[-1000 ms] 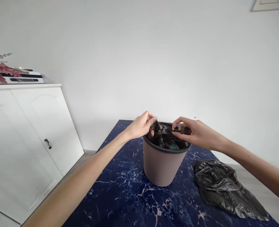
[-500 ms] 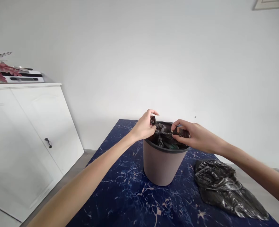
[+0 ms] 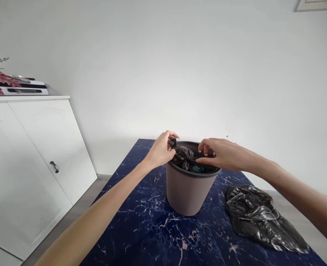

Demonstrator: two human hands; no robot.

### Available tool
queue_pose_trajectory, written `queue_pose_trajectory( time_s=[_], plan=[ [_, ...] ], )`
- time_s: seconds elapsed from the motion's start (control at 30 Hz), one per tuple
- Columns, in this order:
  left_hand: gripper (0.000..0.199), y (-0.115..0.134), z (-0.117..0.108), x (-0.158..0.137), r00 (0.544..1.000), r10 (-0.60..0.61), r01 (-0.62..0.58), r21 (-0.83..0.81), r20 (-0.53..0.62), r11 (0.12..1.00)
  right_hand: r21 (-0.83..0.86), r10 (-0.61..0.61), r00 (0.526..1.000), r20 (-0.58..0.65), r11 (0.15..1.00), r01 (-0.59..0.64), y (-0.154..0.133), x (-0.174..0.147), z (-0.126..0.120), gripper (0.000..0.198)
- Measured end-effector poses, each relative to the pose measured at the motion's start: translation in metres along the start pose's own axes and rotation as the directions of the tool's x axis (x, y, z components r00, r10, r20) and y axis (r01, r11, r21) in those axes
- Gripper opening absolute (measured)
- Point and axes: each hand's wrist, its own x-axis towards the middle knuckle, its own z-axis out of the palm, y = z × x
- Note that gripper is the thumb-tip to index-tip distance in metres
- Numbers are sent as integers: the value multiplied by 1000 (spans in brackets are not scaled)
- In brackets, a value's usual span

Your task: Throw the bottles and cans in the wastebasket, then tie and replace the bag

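Note:
A knotted black garbage bag (image 3: 186, 155) sits inside a grey-brown trash bin (image 3: 187, 194) with a dark rim, its gathered middle near the mouth. Something green shows faintly through the plastic. My left hand (image 3: 161, 149), at the bin's left rim, is closed round a twisted end of that bag, and a dark tuft pokes out between thumb and fingers. Over the right side of the mouth, my right hand (image 3: 221, 153) has its thumb and curled fingers apart, close to the bag's other end. Whether the thumb touches the plastic I cannot tell.
The bin stands on a dark blue marble-patterned table (image 3: 152, 236). A crumpled black plastic bag (image 3: 263, 218) lies at the table's right side. White cabinets (image 3: 41, 147) stand at left, with a white device (image 3: 27, 88) and a red-leaved plant (image 3: 3, 77) on top. Behind rises a pale wall (image 3: 163, 74).
My right hand has loosened its pinch on the bag's right end, its fingers spreading apart. My left hand keeps its hold. The whole view has shifted slightly.

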Motion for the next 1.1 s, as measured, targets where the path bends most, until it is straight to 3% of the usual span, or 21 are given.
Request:
queue_pose_trajectory(
  time_s=[0.17, 0.33, 0.47, 0.57, 0.67, 0.8, 0.9, 1.0, 1.1],
  plan=[
    [35, -3, 3, -11, 996, -17, 12, -58, -85, 998, -114, -47, 998, 33, 992, 50, -32, 20, 23, 32],
    [36, -11, 8, -27, 989, -46, 34, -90, -139, 995, -214, -10, 995, 96, 976, 30, -39, 27, 34, 21],
    [64, -14, 17, -43, 984, -36, 11, -149, -172, 989, -163, -10, 1000, -11, 987, 8, -35, 26, 27, 18],
    [90, -14, 24, -51, 994, -20, 0, -181, -112, 983, -138, -16, 991, -135, 990, -2, -37, 24, 16, 18],
    [99, -13, 27, -52, 997, -36, 22, -178, -74, 984, -123, 3, 956, -293, 992, -41, -44, 22, 4, 19],
    [109, -12, 26, -52, 997, -42, 31, -166, -68, 986, -88, 25, 864, -503, 993, -80, -47, 22, -19, 18],
    [114, -14, 24, -53, 997, -55, 43, -171, -62, 984, -15, 83, 764, -640, 993, -121, -32, 22, -41, 16],
    [113, -15, 22, -56, 998, -55, 51, -147, -21, 988, 146, 240, 614, -752, 969, -201, 0, 17, -65, 15],
    [93, -14, 20, -57, 999, -14, 16, -49, 43, 999, 355, 401, 408, -820, 916, -187, 47, 4, -84, 22]
  ],
)
